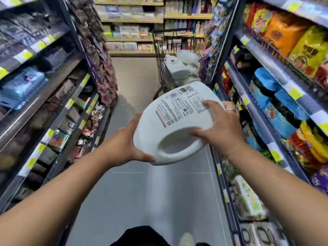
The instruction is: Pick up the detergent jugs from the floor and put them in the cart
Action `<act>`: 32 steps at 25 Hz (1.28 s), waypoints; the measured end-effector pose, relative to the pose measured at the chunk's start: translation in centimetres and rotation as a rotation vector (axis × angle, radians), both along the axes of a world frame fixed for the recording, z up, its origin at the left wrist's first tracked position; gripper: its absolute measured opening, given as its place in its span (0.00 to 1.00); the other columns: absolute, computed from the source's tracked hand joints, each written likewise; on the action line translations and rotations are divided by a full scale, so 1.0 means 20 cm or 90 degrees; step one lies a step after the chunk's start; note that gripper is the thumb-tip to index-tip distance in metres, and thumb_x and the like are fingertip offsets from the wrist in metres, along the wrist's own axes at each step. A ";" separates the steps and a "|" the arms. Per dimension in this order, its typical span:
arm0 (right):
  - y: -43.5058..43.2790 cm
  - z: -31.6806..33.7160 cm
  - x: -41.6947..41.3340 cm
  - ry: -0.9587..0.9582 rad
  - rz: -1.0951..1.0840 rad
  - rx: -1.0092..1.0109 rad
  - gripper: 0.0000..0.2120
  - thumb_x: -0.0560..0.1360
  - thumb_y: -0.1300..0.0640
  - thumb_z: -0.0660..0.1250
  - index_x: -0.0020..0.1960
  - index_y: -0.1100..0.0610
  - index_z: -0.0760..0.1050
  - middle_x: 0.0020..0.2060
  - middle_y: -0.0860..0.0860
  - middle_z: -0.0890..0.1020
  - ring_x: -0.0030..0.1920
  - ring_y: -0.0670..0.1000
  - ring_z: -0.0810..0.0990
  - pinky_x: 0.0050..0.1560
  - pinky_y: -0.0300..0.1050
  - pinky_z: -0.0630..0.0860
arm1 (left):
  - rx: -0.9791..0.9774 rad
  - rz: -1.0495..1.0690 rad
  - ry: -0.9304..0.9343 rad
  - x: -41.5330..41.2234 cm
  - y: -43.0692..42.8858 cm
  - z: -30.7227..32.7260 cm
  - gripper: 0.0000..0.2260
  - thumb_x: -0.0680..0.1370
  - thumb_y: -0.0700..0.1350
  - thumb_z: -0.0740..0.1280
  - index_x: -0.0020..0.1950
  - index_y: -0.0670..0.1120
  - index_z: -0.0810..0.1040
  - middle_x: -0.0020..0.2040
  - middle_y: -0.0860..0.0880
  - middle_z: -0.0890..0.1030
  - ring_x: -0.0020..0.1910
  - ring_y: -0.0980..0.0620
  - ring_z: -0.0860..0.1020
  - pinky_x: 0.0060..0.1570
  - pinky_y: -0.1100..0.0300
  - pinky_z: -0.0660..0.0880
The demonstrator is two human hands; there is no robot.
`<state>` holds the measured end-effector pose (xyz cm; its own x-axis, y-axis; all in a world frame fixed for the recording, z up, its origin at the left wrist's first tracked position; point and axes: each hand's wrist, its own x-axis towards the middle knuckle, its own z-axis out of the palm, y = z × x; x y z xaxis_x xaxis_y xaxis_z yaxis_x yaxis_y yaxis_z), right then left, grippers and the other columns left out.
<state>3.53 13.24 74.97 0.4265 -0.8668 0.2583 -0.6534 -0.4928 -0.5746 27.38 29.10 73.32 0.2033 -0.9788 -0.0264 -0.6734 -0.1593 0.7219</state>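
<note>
While both arms reach out down the aisle, here's how it all sits:

jug in hand: big white detergent jug [179,121], lying on its side up in the air, printed back label facing up, handle loop toward the camera
left hand: left hand [124,144] cupped under the jug's near-left corner, thumb along the bottom edge, so it's carrying the jug from below
right hand: right hand [220,125] spread over the top right side, fingers on the label and by the handle, ring [230,110] on one finger; clamped onto the jug too
cart: wire shopping cart [166,68] further down the aisle, well apart from the held jug
jugs in cart: a pile of white jugs [181,66] already in the basket, kinda blurry so can't count them
floor: grey tile floor [134,80] between the person and the cart
shelves: snack bags on the right shelves [276,71], packets on the left shelves [44,82], mostly smeared
</note>
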 end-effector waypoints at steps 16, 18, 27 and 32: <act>-2.00 -0.29 1.23 0.036 -0.135 0.114 0.44 0.56 0.40 0.79 0.70 0.39 0.67 0.64 0.57 0.65 0.66 0.61 0.65 0.66 0.53 0.67 | 0.101 -0.167 0.023 1.39 -2.28 -0.22 0.55 0.55 0.60 0.83 0.73 0.70 0.52 0.63 0.58 0.77 0.62 0.51 0.76 0.60 0.48 0.75; -2.22 -0.31 1.31 0.033 -0.163 0.122 0.45 0.56 0.41 0.80 0.70 0.40 0.67 0.65 0.57 0.65 0.66 0.61 0.65 0.67 0.53 0.67 | 0.103 -0.203 0.027 1.50 -2.55 -0.24 0.54 0.56 0.59 0.83 0.74 0.68 0.54 0.63 0.60 0.77 0.62 0.52 0.76 0.61 0.48 0.75; -3.30 -0.48 1.72 0.046 -0.210 0.150 0.45 0.57 0.36 0.79 0.70 0.40 0.67 0.65 0.57 0.67 0.64 0.62 0.66 0.64 0.57 0.68 | 0.164 -0.230 -0.048 1.98 -3.74 -0.40 0.58 0.55 0.67 0.80 0.77 0.66 0.48 0.67 0.57 0.74 0.64 0.52 0.74 0.62 0.48 0.73; -3.67 -0.57 1.94 0.062 -0.274 0.184 0.43 0.58 0.37 0.78 0.70 0.42 0.67 0.65 0.58 0.65 0.64 0.63 0.66 0.63 0.56 0.69 | 0.224 -0.273 -0.100 2.24 -4.27 -0.49 0.62 0.53 0.74 0.75 0.77 0.66 0.42 0.66 0.50 0.75 0.62 0.48 0.74 0.62 0.48 0.74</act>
<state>42.32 -60.24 63.66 0.0258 -0.9989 -0.0401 -0.8188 0.0019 -0.5741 72.08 -56.36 63.54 -0.1821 -0.9120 -0.3676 -0.8256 -0.0613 0.5609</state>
